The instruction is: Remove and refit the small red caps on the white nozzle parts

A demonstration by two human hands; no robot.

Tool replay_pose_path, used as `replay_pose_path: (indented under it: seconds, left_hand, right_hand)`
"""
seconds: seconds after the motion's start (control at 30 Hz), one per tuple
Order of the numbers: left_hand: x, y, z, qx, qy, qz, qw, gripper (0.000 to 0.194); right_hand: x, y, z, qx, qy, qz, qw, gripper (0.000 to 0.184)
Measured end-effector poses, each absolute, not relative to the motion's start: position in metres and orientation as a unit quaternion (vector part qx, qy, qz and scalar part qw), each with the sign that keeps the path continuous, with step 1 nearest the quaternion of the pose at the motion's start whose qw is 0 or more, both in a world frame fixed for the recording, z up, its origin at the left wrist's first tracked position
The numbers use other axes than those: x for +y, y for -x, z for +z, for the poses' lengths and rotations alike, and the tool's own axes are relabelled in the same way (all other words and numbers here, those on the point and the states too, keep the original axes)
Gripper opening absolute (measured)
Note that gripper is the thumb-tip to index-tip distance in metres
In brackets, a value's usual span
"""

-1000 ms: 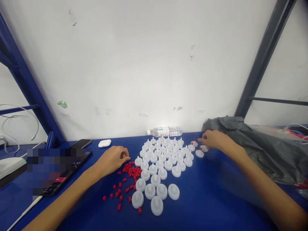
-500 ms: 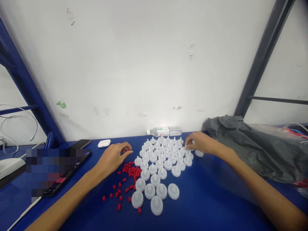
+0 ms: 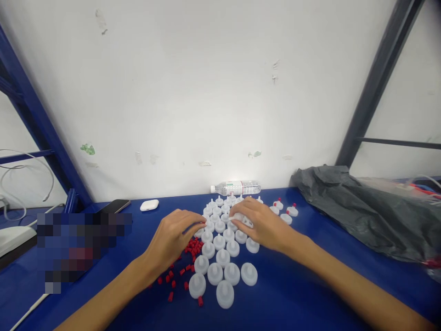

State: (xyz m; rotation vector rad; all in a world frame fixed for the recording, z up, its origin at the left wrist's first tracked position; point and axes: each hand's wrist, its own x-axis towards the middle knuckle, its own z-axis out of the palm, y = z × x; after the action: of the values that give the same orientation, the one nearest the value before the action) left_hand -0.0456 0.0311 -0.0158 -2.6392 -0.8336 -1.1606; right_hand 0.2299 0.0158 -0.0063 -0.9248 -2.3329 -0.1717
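Observation:
My left hand (image 3: 179, 232) is closed in a pinch, a speck of red from a small red cap (image 3: 206, 222) showing at its fingertips. It hovers above the pile of red caps (image 3: 195, 247). Facing it, my right hand (image 3: 258, 220) is closed around a white nozzle lid (image 3: 237, 217), tilted and partly covered by the fingers. Many similar round white lids (image 3: 232, 273) stand nozzle-up on the blue tabletop (image 3: 292, 285) beneath and in front of both hands. Beyond my right wrist, several lids with red tips (image 3: 292, 210) stand apart from the others.
A clear plastic bottle (image 3: 237, 187) lies along the wall. A white earbud case (image 3: 149, 205) and a dark phone (image 3: 117, 206) are at the back left. Dark grey plastic sheeting (image 3: 341, 211) covers the right side. A white cable (image 3: 32, 308) runs along the left edge.
My right hand has moved left from the far right lids, lifting a white lid and uncovering the red-tipped ones. My left hand has come right, towards it, with a red cap in its fingertips.

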Motion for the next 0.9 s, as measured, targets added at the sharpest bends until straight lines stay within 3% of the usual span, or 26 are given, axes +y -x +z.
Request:
replay_pose_path:
  seconds: [0.3,0.63,0.9]
  left_hand:
    - [0.012,0.027,-0.022,-0.184,0.894,-0.401,0.082,0.016]
    - [0.007,0.026,-0.017,-0.224,0.895,-0.373,0.095,0.011]
    - [0.006,0.021,-0.019,-0.222,0.879,-0.405,0.12,0.015]
  right_hand:
    - [0.003,-0.215,-0.012,-0.907,0.275,-0.08,0.307,0.034]
    - [-0.001,-0.212,-0.012,-0.897,0.292,-0.07,0.324,0.03]
    - [-0.002,-0.209,-0.015,-0.893,0.263,0.01,0.365,0.028]
